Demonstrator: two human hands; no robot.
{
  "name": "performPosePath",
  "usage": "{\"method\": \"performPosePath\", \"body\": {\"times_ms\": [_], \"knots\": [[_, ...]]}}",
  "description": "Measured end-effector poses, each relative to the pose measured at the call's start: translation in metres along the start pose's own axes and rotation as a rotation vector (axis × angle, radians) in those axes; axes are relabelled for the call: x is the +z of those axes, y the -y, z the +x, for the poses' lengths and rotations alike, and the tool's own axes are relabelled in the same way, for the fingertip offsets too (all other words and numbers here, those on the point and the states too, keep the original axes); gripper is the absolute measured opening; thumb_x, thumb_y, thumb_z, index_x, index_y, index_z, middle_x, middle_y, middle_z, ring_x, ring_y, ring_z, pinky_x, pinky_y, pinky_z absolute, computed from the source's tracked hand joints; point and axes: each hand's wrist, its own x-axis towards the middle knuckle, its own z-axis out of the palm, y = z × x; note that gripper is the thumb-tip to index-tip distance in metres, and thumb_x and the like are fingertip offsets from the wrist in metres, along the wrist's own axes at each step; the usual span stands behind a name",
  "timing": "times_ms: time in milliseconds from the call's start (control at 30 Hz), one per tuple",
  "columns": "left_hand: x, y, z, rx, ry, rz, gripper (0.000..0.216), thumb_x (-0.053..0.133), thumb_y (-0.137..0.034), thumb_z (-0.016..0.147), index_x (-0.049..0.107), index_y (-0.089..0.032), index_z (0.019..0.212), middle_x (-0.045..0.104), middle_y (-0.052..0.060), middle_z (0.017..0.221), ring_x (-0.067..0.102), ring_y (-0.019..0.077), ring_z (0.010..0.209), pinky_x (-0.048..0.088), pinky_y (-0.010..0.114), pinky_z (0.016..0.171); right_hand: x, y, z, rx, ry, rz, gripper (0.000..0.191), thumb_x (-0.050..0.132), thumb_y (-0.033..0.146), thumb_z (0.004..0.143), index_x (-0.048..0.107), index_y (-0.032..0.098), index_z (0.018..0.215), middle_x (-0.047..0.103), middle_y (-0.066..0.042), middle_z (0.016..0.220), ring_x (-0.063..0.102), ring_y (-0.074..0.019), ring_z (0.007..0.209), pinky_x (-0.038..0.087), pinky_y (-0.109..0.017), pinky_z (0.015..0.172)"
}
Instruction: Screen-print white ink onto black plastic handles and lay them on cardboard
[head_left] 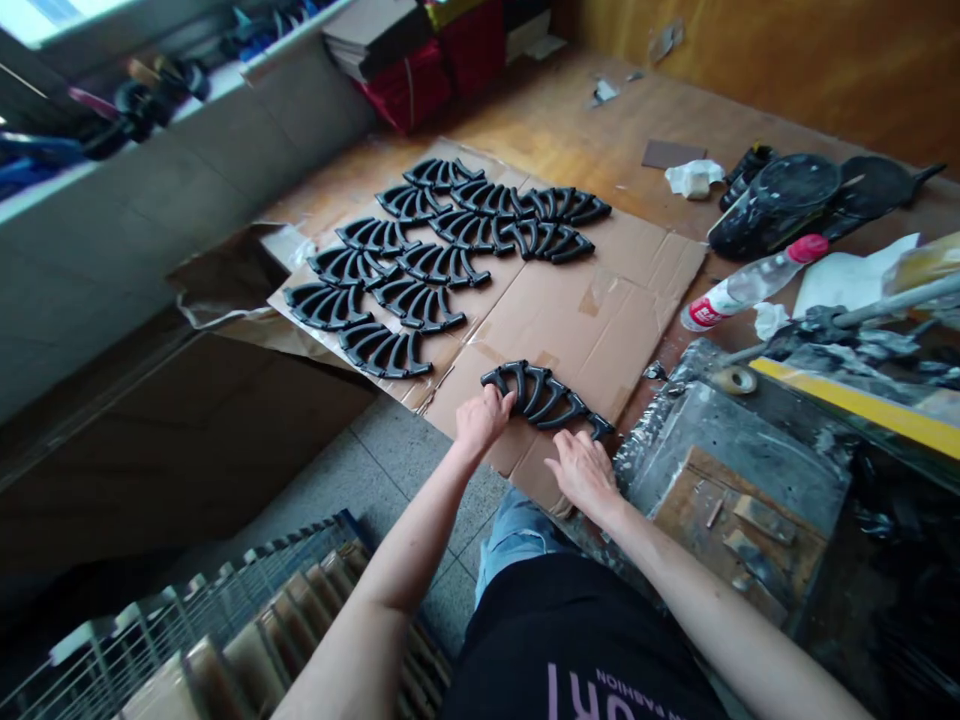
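A black, curved, ribbed fan-shaped piece lies at the near edge of a flattened cardboard sheet. My left hand is closed on its left end, thumb and fingers together. At the right end, my right hand has its bent fingertips on the piece, the thumb standing a little away to the left. The undersides of both hands are hidden. Farther back on the cardboard, several matching black ribbed pieces lie close together in slanting rows.
To the right are a plastic bottle with a red cap, a blackened container, a tape roll and a stained work board. Red bundles stand at the back. A wire rack is below left.
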Motion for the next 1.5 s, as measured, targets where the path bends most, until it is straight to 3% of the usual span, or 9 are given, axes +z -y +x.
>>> {"method": "performPosePath", "body": {"times_ms": [100,200,333,733,867,1033,1167,1333,1500], "knots": [[0.013,-0.006,-0.029,0.226,-0.242,-0.008,0.048,0.039,-0.05,0.096,0.06,-0.017,0.123,0.064,0.017,0.124,0.059,0.0265,0.113,0.046,0.04,0.096,-0.001,0.001,0.001,-0.025,0.038,-0.033,0.026,0.052,0.033,0.095,0.06,0.015,0.112,0.061,-0.015,0.125,0.051,-0.0275,0.107,0.037,-0.039,0.086],[0.029,-0.018,-0.045,0.401,-0.261,-0.005,0.047,0.052,-0.046,0.091,0.056,-0.025,0.132,0.052,0.01,0.143,0.046,0.0287,0.132,0.036,0.047,0.11,-0.002,0.004,0.004,-0.036,0.062,-0.07,0.026,0.051,0.03,0.095,0.06,0.015,0.114,0.06,-0.015,0.126,0.051,-0.0274,0.106,0.036,-0.039,0.086],[0.046,-0.029,-0.042,0.395,-0.218,0.032,0.056,0.057,-0.052,0.086,0.054,-0.028,0.136,0.043,0.006,0.152,0.032,0.0347,0.143,0.025,0.058,0.116,0.0,0.007,0.009,-0.061,0.084,-0.124,0.024,0.05,0.026,0.095,0.062,0.015,0.112,0.061,-0.016,0.122,0.052,-0.0276,0.103,0.036,-0.039,0.083],[0.053,-0.025,-0.028,0.44,-0.157,0.004,0.054,0.063,-0.046,0.083,0.059,-0.02,0.131,0.05,0.015,0.146,0.031,0.0385,0.143,0.029,0.062,0.113,0.009,0.009,0.012,-0.077,0.104,-0.16,0.03,0.04,0.022,0.097,0.064,0.013,0.113,0.059,-0.021,0.128,0.054,-0.0292,0.102,0.038,-0.041,0.084],[0.041,-0.014,0.016,0.574,-0.091,-0.006,0.055,0.068,-0.047,0.079,0.061,-0.024,0.128,0.049,0.013,0.146,0.029,0.0355,0.144,0.026,0.061,0.115,0.014,0.01,0.01,-0.055,0.097,-0.137,0.03,0.042,0.019,0.095,0.063,0.015,0.115,0.052,-0.024,0.138,0.055,-0.0309,0.106,0.039,-0.043,0.085],[0.001,-0.021,0.13,0.868,0.025,0.06,0.059,0.073,-0.047,0.074,0.061,-0.027,0.128,0.047,0.008,0.149,0.024,0.0287,0.147,0.021,0.053,0.119,0.022,0.011,0.01,-0.028,0.06,-0.148,0.027,0.045,0.018,0.094,0.066,0.017,0.11,0.053,-0.023,0.138,0.057,-0.0305,0.106,0.041,-0.043,0.085],[-0.03,-0.037,0.201,0.877,0.027,0.117,0.061,0.076,-0.045,0.072,0.063,-0.021,0.127,0.049,0.011,0.147,0.03,0.031,0.144,0.024,0.048,0.119,0.028,0.01,0.011,-0.014,0.037,-0.141,0.028,0.047,0.012,0.091,0.066,0.017,0.111,0.053,-0.022,0.139,0.059,-0.0299,0.108,0.043,-0.044,0.085],[-0.034,-0.05,0.214,0.495,-0.158,0.086,0.057,0.069,-0.043,0.08,0.059,-0.019,0.131,0.047,0.011,0.148,0.03,0.0308,0.143,0.028,0.046,0.115,0.033,0.013,0.012,0.022,0.029,-0.116,0.029,0.049,0.009,0.091,0.066,0.016,0.113,0.053,-0.022,0.139,0.059,-0.0292,0.111,0.045,-0.045,0.088],[-0.025,-0.06,0.201,0.443,-0.218,0.078,0.056,0.06,-0.04,0.087,0.051,-0.01,0.135,0.041,0.019,0.151,0.026,0.0373,0.143,0.025,0.055,0.114,0.033,0.018,0.009,0.037,-0.022,-0.069,0.026,0.051,0.011,0.091,0.065,0.014,0.113,0.052,-0.023,0.14,0.057,-0.0283,0.118,0.045,-0.045,0.093]]}}
